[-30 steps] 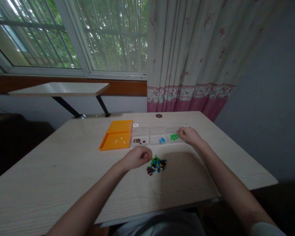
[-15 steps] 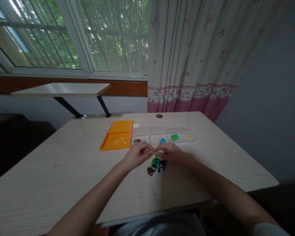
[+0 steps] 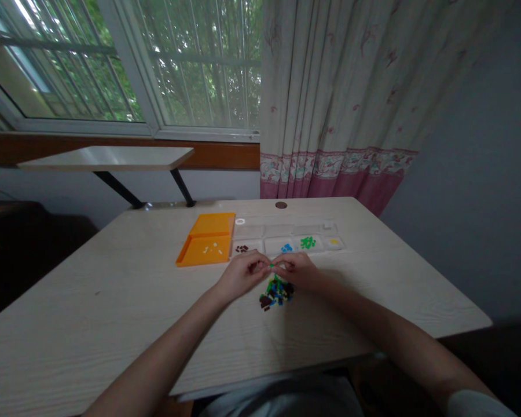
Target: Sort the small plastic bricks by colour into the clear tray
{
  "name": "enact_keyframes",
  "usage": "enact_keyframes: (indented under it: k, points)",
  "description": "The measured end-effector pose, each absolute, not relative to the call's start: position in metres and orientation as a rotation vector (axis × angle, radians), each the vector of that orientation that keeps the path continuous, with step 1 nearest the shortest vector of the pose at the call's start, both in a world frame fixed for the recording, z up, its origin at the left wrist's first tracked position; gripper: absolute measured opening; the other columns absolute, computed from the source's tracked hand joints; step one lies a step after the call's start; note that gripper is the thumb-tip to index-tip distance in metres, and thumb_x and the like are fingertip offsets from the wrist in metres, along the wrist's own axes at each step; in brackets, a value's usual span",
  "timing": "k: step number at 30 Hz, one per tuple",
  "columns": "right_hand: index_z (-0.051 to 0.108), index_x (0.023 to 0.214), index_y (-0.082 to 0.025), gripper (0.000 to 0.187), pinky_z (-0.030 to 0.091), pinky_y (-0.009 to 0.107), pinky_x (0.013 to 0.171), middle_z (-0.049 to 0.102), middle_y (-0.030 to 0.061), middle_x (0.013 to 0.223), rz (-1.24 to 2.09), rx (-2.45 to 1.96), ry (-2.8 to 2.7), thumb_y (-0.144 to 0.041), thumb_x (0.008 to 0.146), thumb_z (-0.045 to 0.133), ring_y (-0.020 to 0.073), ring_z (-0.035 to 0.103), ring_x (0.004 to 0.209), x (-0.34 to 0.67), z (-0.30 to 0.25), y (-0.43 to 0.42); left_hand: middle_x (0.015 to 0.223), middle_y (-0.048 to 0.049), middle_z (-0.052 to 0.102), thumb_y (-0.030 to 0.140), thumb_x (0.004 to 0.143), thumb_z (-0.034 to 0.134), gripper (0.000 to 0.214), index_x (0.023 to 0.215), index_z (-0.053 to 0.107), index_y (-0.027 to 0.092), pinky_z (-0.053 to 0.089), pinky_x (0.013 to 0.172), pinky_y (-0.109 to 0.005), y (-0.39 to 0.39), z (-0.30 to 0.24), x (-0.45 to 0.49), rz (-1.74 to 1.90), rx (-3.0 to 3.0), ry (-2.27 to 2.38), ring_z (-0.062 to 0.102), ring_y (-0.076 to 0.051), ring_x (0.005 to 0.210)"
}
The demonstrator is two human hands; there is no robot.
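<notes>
My left hand [image 3: 246, 272] and my right hand [image 3: 298, 270] meet at the fingertips, both closed in a pinch. Between them is a small green building brick [image 3: 271, 266], gripped from both sides. Just below the hands, a mixed pile of small bricks [image 3: 276, 292] lies on the table, in dark brown, blue, green and pale yellow. Behind the hands stands an open clear compartment box [image 3: 264, 247]. Its front compartments hold brown bricks [image 3: 242, 249], blue bricks [image 3: 286, 248], green bricks [image 3: 308, 242] and yellow bricks [image 3: 334, 242], sorted by colour.
Left of the clear box, an open orange case [image 3: 191, 250] holds several white pieces [image 3: 212, 249]. A raised shelf [image 3: 113, 157] on black legs stands at the back left of the wooden table [image 3: 134, 301]. A round cable hole [image 3: 281, 205] sits near the far edge.
My right hand has shifted very slightly left, bringing its fingertips closer to my left ones at the green brick. The pile and the boxes look the same.
</notes>
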State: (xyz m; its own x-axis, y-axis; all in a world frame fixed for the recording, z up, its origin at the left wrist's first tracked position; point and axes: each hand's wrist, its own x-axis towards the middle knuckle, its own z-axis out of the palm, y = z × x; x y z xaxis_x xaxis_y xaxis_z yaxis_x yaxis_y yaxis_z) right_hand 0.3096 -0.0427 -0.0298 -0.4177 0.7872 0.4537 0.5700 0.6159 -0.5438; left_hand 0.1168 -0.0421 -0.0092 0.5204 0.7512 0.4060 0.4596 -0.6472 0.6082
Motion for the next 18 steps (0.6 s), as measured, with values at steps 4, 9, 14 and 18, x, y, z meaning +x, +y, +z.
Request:
enact_keyframes:
  k: [4,9,14,18]
  points:
    - [0.066,0.088,-0.018,0.022,0.033,0.018,0.047,0.06,-0.0022,0.056,0.206,-1.015,-2.179,-0.035,0.081,0.053,0.0071,0.045,0.044,0.315,-0.031,-0.04,0.067,0.0002,0.054,0.024,0.079,0.054,0.012,0.081,0.062,0.016,0.035,0.055,-0.018,-0.041,-0.01,0.116,0.928,2.333,1.0,0.047,-0.009,0.06]
    - [0.066,0.088,-0.021,0.025,0.04,0.018,0.058,0.069,0.0004,0.072,-0.179,-0.957,-2.161,-0.035,0.085,0.046,0.0077,0.057,0.053,0.329,-0.018,-0.035,0.071,-0.0013,0.058,0.021,0.078,0.053,0.012,0.082,0.063,0.017,0.038,0.06,-0.019,-0.038,-0.015,0.113,0.701,2.436,1.002,0.051,-0.011,0.066]
    - [0.067,0.086,-0.02,0.025,0.041,0.018,0.056,0.069,-0.0004,0.065,-0.363,-0.926,-2.093,-0.033,0.086,0.046,0.0075,0.057,0.049,0.338,-0.004,-0.034,0.076,-0.0024,0.06,0.019,0.076,0.052,0.017,0.089,0.063,0.018,0.04,0.065,-0.021,-0.038,-0.02,0.111,0.486,2.528,0.96,0.053,-0.013,0.069]
    - [0.067,0.085,-0.019,0.022,0.042,0.018,0.056,0.07,-0.0007,0.069,-0.403,-0.887,-2.064,-0.031,0.085,0.048,0.0072,0.058,0.049,0.339,-0.002,-0.033,0.077,-0.0026,0.061,0.017,0.078,0.049,0.015,0.084,0.063,0.018,0.04,0.066,-0.021,-0.038,-0.02,0.111,0.441,2.55,0.932,0.054,-0.013,0.071]
